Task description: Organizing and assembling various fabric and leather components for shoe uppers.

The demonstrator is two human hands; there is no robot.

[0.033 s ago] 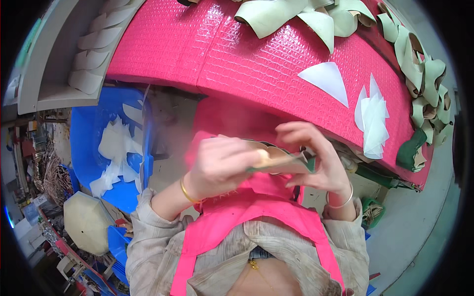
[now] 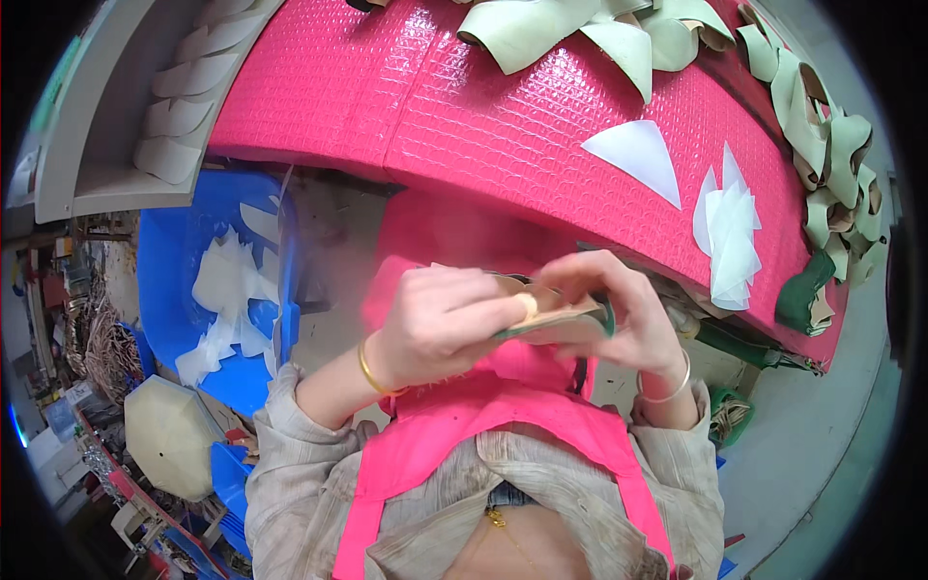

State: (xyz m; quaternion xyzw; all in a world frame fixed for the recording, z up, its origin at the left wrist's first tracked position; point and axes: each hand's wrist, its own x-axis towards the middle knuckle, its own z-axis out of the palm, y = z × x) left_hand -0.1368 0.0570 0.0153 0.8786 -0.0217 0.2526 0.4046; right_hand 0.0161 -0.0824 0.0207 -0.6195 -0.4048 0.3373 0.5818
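The left hand [image 2: 437, 314] pinches the green-edged piece [image 2: 553, 330]; the right hand [image 2: 633, 314] curves around its end, grip unclear. Probably light and pliable; hold the rim.

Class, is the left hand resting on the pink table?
No, the left hand holds a green-edged piece, apart from the pink table.

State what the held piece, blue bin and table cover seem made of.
Held piece: perhaps matt leather or imitation; curved, pale inside, green edge.
Blue bin: probably smooth plastic; even colour, soft sheen.
Table cover: likely embossed vinyl; glossy highlights, raised pattern.
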